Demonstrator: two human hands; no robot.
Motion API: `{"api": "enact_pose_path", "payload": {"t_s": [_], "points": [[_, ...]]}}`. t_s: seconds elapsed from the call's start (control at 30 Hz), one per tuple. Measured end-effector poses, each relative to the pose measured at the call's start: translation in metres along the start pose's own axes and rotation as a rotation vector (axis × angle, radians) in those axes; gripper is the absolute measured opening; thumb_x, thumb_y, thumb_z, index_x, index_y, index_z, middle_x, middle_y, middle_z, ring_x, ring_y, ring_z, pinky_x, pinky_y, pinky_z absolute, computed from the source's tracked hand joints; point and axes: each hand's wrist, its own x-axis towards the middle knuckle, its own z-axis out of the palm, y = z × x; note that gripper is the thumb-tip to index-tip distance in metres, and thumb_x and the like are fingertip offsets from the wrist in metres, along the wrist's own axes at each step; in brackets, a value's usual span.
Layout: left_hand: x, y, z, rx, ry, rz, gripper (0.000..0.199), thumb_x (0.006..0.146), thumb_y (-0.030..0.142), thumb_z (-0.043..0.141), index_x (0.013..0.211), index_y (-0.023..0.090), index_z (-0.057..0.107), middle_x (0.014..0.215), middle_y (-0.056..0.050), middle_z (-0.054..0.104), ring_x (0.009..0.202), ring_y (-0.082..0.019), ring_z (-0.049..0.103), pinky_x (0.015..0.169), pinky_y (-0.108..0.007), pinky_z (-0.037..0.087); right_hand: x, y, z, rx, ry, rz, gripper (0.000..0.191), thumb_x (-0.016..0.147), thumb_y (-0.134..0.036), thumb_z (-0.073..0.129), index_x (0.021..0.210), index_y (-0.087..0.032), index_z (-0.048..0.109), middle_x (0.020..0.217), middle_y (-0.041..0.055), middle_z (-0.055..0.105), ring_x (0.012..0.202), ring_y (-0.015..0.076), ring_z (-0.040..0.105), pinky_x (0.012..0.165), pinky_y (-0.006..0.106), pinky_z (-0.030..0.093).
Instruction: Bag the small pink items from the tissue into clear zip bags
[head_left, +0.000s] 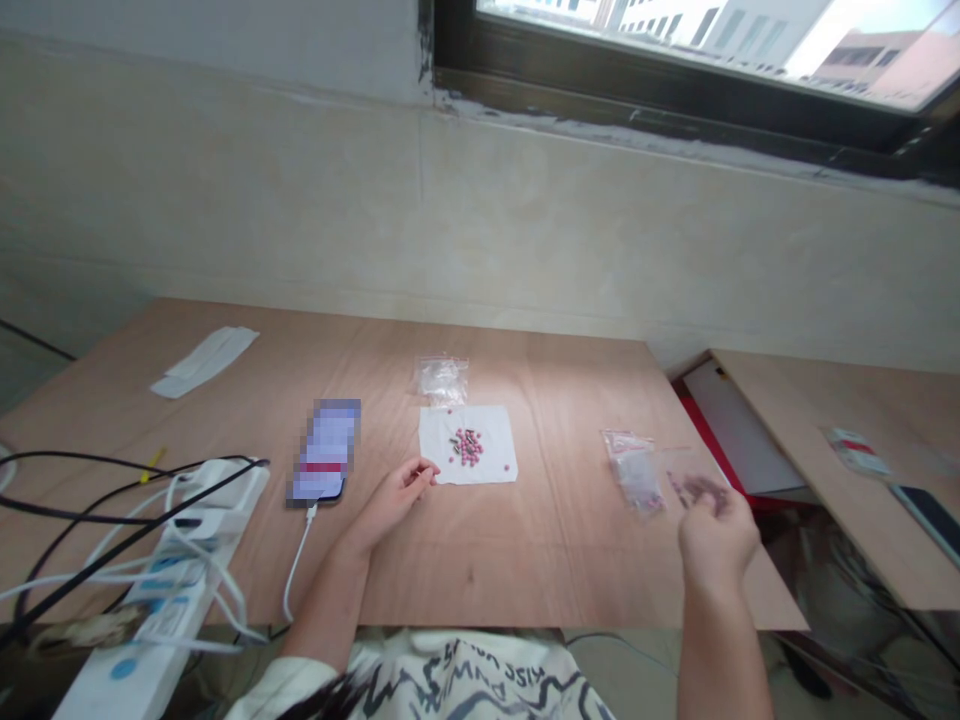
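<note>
Plywood table [480, 570]: carries everything here, with a white power strip [161, 590] and tangled cables [97, 500] at its left end.
Phone [322, 450]: lies screen up, the screen pixelated, a white charging cable [300, 570] running from it.
White sheet [499, 465]: lies mid-table, cloth or paper, cannot tell.
Clear plastic bag [442, 380]: crumpled, just behind the sheet.
Second plastic bag [634, 475]: lies to the right, pink contents inside.
Left hand [394, 500]: low and loosely curled, just beside the sheet, nothing showing in it.
Right hand [716, 535]: raised near the second bag, fingers drawn together and blurred; cannot tell whether it holds anything.
Pink beads [469, 447]: heaped on the sheet, dark pieces [455, 440] beside them.
</note>
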Motion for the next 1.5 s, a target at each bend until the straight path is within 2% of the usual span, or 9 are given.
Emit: {"api": "enact_pose_path", "payload": {"t_s": [0.1,0.27,0.37,0.5,0.7,0.93,1.0,1.13,1.5], "points": [[0.002,0.006,0.001,-0.003,-0.008,0.036,0.027,0.075,0.038,0.050,0.089,0.015,0.057,0.083,-0.004,0.059,0.077,-0.016,0.053,0.068,-0.025,0.041,-0.028,-0.039,0.015,0.409,-0.118,0.006,0.029,0.071,-0.034,0.049,0.092,-0.015,0.052,0.087,0.0083,0.061,0.075,0.0170,0.060,0.070,0.035,0.047],[0.007,0.026,0.009,-0.006,-0.111,0.121,0.028,0.077,0.035,0.050,0.097,0.017,0.056,0.101,-0.007,0.059,0.093,-0.018,0.052,0.081,-0.029,0.040,-0.092,-0.085,0.066,0.646,-0.902,0.182,0.033,0.063,-0.041,0.061,0.085,-0.017,0.054,0.074,0.0063,0.063,0.061,0.0159,0.058,0.053,0.028,0.045],[0.007,0.035,0.010,0.025,-0.182,0.144,0.021,0.076,0.033,0.052,0.086,0.016,0.059,0.086,-0.005,0.060,0.077,-0.016,0.054,0.069,-0.026,0.043,-0.118,-0.090,0.091,0.707,-1.098,0.236,0.029,0.065,-0.039,0.061,0.083,-0.018,0.052,0.068,0.0022,0.060,0.056,0.0125,0.054,0.050,0.025,0.042],[0.001,0.042,0.005,0.076,-0.187,0.147,0.021,0.079,0.033,0.047,0.075,0.016,0.058,0.069,0.000,0.054,0.064,-0.012,0.050,0.061,-0.023,0.040,-0.127,-0.087,0.104,0.701,-1.097,0.257,0.026,0.066,-0.037,0.059,0.082,-0.019,0.049,0.065,-0.0003,0.057,0.052,0.0108,0.051,0.048,0.022,0.038],[-0.009,0.042,0.002,0.043,-0.216,0.095,0.017,0.077,0.030,0.050,0.080,0.015,0.058,0.068,0.001,0.053,0.061,-0.010,0.049,0.060,-0.022,0.039,-0.130,-0.085,0.103,0.613,-1.117,0.216,0.026,0.070,-0.035,0.053,0.088,-0.018,0.046,0.067,0.0000,0.054,0.055,0.0119,0.050,0.048,0.023,0.038],[-0.014,0.044,-0.003,0.019,-0.168,0.066,0.018,0.073,0.032,0.054,0.068,0.015,0.054,0.058,0.002,0.051,0.057,-0.011,0.050,0.057,-0.023,0.041,-0.133,-0.093,0.092,0.365,-0.733,-0.120,0.022,0.069,-0.030,0.055,0.085,-0.019,0.045,0.089,0.0047,0.050,0.082,0.0173,0.049,0.073,0.032,0.039],[-0.014,0.046,-0.002,0.026,-0.165,0.077,0.018,0.073,0.032,0.054,0.067,0.015,0.053,0.057,0.003,0.050,0.056,-0.011,0.050,0.057,-0.023,0.041,-0.135,-0.104,0.087,0.365,-0.800,-0.175,0.017,0.073,-0.032,0.051,0.081,-0.019,0.046,0.082,0.0030,0.050,0.076,0.0154,0.048,0.069,0.029,0.039],[-0.011,0.048,0.003,0.072,-0.200,0.103,0.018,0.074,0.031,0.053,0.067,0.015,0.053,0.057,0.002,0.051,0.054,-0.011,0.050,0.054,-0.023,0.041,-0.140,-0.123,0.088,0.400,-1.113,-0.195,0.024,0.079,-0.039,0.045,0.066,-0.018,0.046,0.064,-0.0010,0.049,0.060,0.0115,0.046,0.055,0.023,0.036],[-0.001,0.050,0.001,0.010,-0.320,0.091,0.026,0.079,0.039,0.046,0.071,0.014,0.053,0.062,0.002,0.051,0.050,-0.008,0.049,0.047,-0.020,0.044,-0.122,-0.129,0.102,0.522,-1.327,0.028,0.031,0.066,-0.046,0.058,0.060,-0.015,0.054,0.051,-0.0008,0.054,0.050,0.0109,0.051,0.053,0.024,0.040]]}}
